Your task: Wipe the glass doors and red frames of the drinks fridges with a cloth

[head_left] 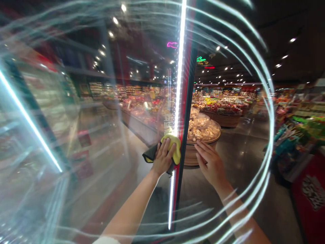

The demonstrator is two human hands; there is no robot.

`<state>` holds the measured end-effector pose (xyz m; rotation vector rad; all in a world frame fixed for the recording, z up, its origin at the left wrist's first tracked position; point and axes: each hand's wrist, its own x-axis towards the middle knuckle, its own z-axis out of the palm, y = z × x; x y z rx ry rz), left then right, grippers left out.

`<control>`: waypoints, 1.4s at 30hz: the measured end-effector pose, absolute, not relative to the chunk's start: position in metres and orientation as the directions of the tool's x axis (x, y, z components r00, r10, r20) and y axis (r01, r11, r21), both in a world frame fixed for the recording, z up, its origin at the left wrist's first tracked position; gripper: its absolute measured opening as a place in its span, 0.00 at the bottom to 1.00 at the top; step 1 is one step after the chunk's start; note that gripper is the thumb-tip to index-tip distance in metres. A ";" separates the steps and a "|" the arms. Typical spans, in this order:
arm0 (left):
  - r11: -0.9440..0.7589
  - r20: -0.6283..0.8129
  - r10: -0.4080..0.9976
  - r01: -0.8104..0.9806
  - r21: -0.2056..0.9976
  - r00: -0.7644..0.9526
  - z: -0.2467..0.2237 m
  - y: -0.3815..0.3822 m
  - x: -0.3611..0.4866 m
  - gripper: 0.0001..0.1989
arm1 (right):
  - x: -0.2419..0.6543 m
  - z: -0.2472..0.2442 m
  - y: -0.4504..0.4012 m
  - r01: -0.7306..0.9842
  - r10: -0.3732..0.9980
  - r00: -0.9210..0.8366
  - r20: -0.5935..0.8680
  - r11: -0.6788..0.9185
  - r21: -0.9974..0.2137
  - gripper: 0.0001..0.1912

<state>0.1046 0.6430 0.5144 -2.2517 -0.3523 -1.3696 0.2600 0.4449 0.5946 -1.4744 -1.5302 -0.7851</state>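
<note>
While the left hand (162,161) grasped the yellow cloth (177,155) against the light strip (179,71), I guessed for firm contact, the right hand (210,166) (fingers (205,147) loosely extended, holding nothing) hovered nearby.

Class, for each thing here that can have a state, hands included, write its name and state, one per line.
Left hand: fingers spread, flat over the cloth.
Yellow-and-black cloth: bunched, against the glass panel.
Right hand: empty, fingers extended.
Light strip: lit.
Glass panel: upright; open or closed unclear.
Pink neon sign: lit.
Green neon sign: lit.
Round display stand: heaped with goods.
</note>
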 end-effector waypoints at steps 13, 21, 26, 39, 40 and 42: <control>-0.751 0.862 -0.026 0.558 -0.351 0.507 0.487 0.647 0.080 0.31 | 0.228 0.550 0.472 0.989 0.623 -0.017 0.782 0.126 -0.079 0.23; -0.735 0.914 0.098 0.648 -0.199 0.393 0.450 0.642 0.054 0.33 | 0.213 0.539 0.501 0.991 0.685 -0.132 0.717 0.105 0.081 0.30; -0.764 0.865 0.116 0.600 -0.237 0.488 0.464 0.645 0.053 0.33 | 0.218 0.536 0.500 0.989 0.668 -0.113 0.735 0.147 0.019 0.30; -0.769 0.873 0.129 0.603 -0.212 0.471 0.452 0.657 0.006 0.31 | 0.168 0.522 0.514 0.967 0.567 -0.138 0.812 0.255 -0.014 0.29; -0.762 0.875 0.147 0.617 -0.197 0.461 0.458 0.661 -0.001 0.30 | 0.162 0.518 0.518 0.967 0.561 -0.132 0.817 0.256 -0.019 0.29; -0.721 0.898 0.205 0.681 -0.130 0.388 0.462 0.669 -0.019 0.31 | 0.151 0.507 0.522 0.969 0.567 -0.107 0.817 0.242 -0.041 0.30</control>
